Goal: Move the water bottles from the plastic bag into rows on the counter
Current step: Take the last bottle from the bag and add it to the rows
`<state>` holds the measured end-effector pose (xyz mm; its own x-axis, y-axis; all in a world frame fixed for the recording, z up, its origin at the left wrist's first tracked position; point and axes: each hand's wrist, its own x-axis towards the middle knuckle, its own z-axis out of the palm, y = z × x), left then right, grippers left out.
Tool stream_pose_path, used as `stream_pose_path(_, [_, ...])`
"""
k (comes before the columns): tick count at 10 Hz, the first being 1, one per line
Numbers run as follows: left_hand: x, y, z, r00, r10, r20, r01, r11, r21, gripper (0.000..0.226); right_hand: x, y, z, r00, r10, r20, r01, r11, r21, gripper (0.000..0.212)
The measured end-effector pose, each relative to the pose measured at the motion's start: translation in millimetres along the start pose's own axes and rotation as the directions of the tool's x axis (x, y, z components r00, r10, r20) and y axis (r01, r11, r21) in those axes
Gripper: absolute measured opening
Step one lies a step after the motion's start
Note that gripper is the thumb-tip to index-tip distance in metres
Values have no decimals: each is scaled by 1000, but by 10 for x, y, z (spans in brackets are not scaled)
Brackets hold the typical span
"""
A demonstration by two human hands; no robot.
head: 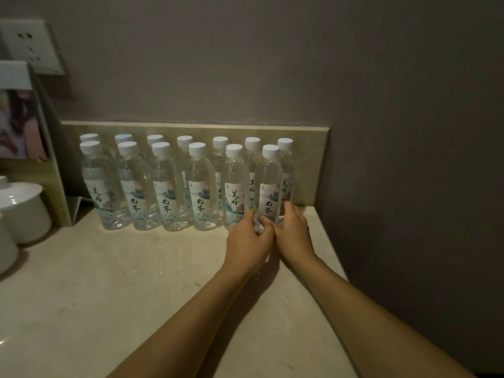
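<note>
Several clear water bottles with white caps stand upright in two rows against the backsplash on the beige counter (136, 268). The rightmost bottle of the front row (268, 184) is gripped at its base by both hands. My left hand (249, 241) wraps its left side and my right hand (293, 233) its right side, fingertips touching in front. The back row (221, 148) shows mostly as caps behind the front row (163, 186). No plastic bag is in view.
White ceramic jars (23, 211) stand at the left edge. A leaning picture stand (24, 118) and a wall socket (32, 47) are at the upper left. A dark wall (409, 159) closes the counter's right side.
</note>
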<state>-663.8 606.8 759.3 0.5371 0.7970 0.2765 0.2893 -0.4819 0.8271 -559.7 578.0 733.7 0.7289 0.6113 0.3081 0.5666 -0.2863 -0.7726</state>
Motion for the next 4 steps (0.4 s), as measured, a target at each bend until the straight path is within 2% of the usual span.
stream_pose_path(1, [-13, -35, -101, 997, -16, 78, 16, 1000, 6, 54, -40, -45, 29, 999, 51, -12, -51, 998, 33, 54])
stream_pose_path(4, [62, -195, -367, 982, 21, 190, -6, 997, -76, 53, -124, -251, -23, 981, 173, -83, -179, 981, -77, 52])
